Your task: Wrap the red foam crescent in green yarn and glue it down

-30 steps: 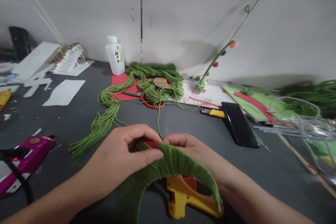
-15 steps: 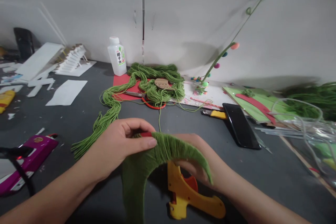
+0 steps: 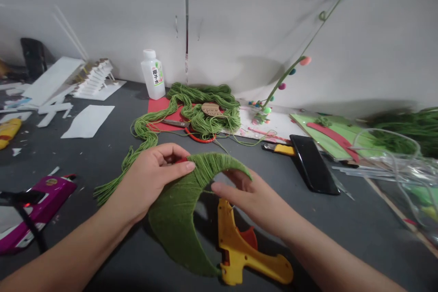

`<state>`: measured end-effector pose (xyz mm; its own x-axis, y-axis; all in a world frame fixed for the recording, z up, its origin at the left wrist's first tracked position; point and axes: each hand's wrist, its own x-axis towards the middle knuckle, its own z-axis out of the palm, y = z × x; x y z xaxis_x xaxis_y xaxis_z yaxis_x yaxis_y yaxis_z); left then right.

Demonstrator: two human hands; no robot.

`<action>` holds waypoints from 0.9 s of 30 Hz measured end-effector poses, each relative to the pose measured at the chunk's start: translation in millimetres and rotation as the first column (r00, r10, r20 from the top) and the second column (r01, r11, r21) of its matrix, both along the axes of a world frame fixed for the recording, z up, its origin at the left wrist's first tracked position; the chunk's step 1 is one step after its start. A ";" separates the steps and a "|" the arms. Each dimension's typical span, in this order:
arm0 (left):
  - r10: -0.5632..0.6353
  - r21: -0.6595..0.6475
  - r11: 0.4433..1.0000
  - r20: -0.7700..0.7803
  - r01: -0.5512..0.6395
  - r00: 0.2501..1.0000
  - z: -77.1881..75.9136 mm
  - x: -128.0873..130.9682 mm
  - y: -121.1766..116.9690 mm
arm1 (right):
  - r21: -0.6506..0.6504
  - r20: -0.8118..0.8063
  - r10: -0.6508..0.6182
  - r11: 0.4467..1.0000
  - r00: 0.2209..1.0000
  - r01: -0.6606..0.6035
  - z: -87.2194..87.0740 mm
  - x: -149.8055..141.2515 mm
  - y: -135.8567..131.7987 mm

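A crescent wrapped in green yarn [image 3: 178, 219] is tilted above the table, a sliver of red showing at its upper edge. My left hand [image 3: 155, 175] grips that upper edge, thumb on the front face. My right hand [image 3: 253, 191] is at the crescent's upper right tip, thumb and fingers pinching a thin green yarn strand that runs from the inner curve; some fingers are hidden behind the tip. Below it lies a yellow glue gun [image 3: 239, 251] with an orange trigger. The loose green yarn bundle [image 3: 214, 123] sits farther back, partly over red-handled scissors [image 3: 200, 138].
A white-capped bottle [image 3: 153, 75] stands behind the yarn. To the right lie a yellow cutter [image 3: 284, 149], a black phone [image 3: 315, 164] and green sheets [image 3: 328, 137]. A purple device [image 3: 44, 200] with a black cable is on the left, near white scraps and a small stair model [image 3: 97, 77].
The crescent has turned, its lower tip swinging right toward the glue gun and its upper part rising. My right hand has come from behind the crescent to its inner side, thumb now showing.
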<state>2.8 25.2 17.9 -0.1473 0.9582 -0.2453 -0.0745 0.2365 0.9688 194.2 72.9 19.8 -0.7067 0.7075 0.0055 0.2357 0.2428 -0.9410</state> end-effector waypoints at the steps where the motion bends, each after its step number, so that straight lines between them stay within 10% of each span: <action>1: 0.006 0.008 1.000 -0.009 -0.006 1.000 -0.7 1.4 -1.1 | -0.136 -0.059 0.023 0.990 0.998 -0.030 -3.4 -3.4 -2.4; 4: 0.058 0.053 0.997 -0.083 -0.053 0.995 -3.6 1.0 -1.1 | -0.293 -0.011 0.053 0.954 0.999 -0.054 -8.1 -9.4 -10.6; 7: 0.079 0.082 0.995 -0.192 -0.064 0.978 -3.5 -0.6 -0.6 | 0.134 0.159 -0.030 0.991 0.987 0.009 -7.3 -7.9 -16.9; 11: 0.068 0.067 0.997 -0.411 -0.044 0.909 4.4 1.8 -3.1 | 0.679 0.270 -0.053 0.718 0.961 -0.152 -3.7 -3.0 -21.4; 16: -0.151 -0.050 0.988 -0.527 0.147 0.836 16.0 5.4 -7.7 | 0.783 0.373 -0.017 0.542 0.928 -0.305 10.9 -1.4 -20.0; 27: -0.545 -0.187 0.836 -0.178 0.516 0.819 4.3 7.2 -4.7 | 0.647 0.292 0.152 0.696 0.944 -0.311 15.5 0.4 -9.3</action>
